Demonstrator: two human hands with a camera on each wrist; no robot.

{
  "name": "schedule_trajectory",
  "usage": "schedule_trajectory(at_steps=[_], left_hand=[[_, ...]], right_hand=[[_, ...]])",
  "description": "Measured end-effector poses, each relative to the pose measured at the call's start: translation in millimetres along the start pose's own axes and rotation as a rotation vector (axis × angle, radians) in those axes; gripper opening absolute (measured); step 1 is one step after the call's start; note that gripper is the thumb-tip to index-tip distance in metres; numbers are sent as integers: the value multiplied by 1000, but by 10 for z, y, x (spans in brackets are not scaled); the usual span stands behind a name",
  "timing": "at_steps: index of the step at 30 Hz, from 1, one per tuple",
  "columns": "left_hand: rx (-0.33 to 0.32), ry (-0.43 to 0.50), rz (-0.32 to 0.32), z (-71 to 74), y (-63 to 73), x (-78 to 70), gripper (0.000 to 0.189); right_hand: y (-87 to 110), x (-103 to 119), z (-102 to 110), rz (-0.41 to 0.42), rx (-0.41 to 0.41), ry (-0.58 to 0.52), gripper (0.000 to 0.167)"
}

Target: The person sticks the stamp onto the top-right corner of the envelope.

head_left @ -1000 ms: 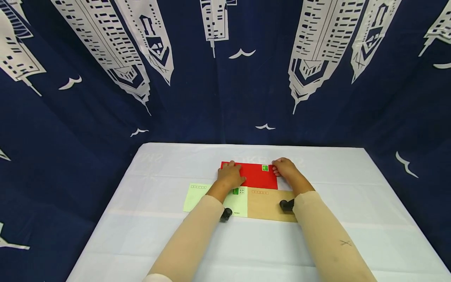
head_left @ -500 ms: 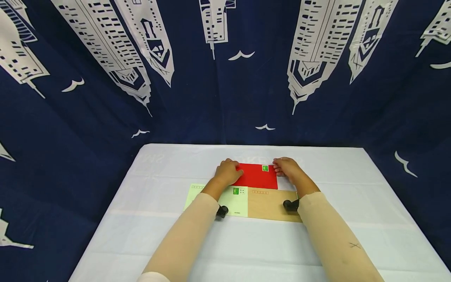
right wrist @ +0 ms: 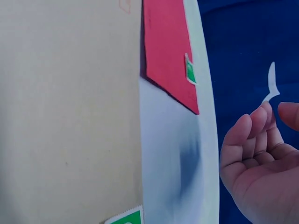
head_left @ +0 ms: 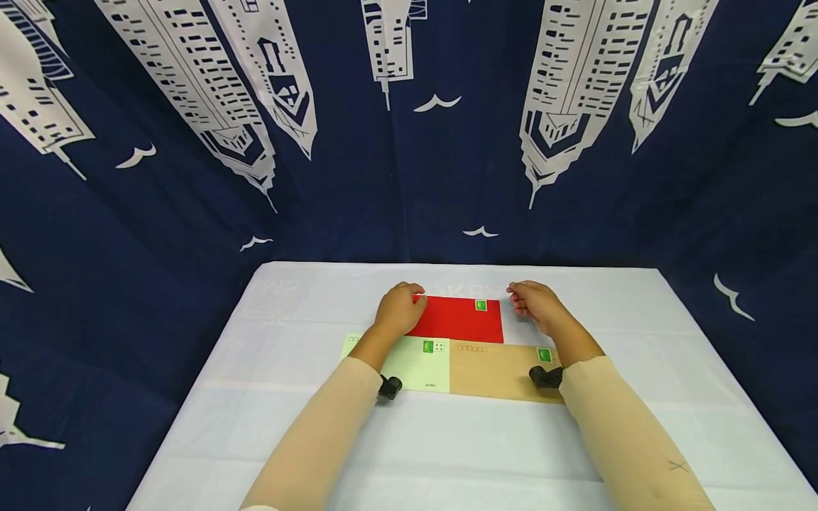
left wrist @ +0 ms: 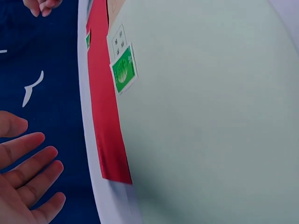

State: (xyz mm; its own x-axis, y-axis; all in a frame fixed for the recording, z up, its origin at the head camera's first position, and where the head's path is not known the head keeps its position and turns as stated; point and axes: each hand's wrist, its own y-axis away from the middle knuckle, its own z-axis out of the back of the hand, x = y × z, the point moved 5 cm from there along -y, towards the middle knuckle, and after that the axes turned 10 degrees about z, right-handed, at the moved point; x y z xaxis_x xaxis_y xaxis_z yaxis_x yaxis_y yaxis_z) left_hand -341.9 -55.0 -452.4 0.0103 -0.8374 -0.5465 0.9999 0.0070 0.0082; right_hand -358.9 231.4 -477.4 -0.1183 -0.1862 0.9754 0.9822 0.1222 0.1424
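Observation:
A red envelope [head_left: 456, 319] with a green stamp lies behind two others on the table. Below it sit a pale green envelope [head_left: 422, 369] at left and a brown envelope [head_left: 492, 372] at right, side by side, each with a green stamp near its upper right corner. My left hand [head_left: 397, 310] hovers at the red envelope's left end, overlapping it in the head view; the left wrist view shows its fingers [left wrist: 35, 165] spread and holding nothing. Past the red envelope's right end, my right hand [head_left: 537, 304] is raised, fingers loosely bent, with nothing in them.
The envelopes lie on a white cloth-covered table [head_left: 287, 440]. A dark blue curtain [head_left: 358, 213] with white building prints hangs behind the table's far edge. Black wrist cameras show at both sleeves, the right camera [head_left: 545, 377] over the brown envelope.
My left hand has come off the red envelope and moved left. My right hand has drawn away to the right from its upper right corner. The envelopes stay in place.

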Motion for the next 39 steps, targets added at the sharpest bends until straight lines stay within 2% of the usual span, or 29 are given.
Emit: schedule_trajectory(at_steps=[7, 21, 27, 33, 39], left_hand=[[-93, 17, -41, 149, 114, 20, 35], [-152, 58, -98, 308, 296, 68, 35], [-141, 9, -120, 344, 398, 107, 40], [-114, -15, -151, 370, 474, 153, 49], [-95, -29, -147, 389, 554, 211, 60]], right_hand=[[132, 57, 64, 51, -2, -12, 36], [425, 163, 165, 264, -121, 208, 39], [613, 204, 170, 332, -148, 351, 37], [777, 266, 215, 385, -193, 448, 33], [880, 277, 253, 393, -217, 519, 39]])
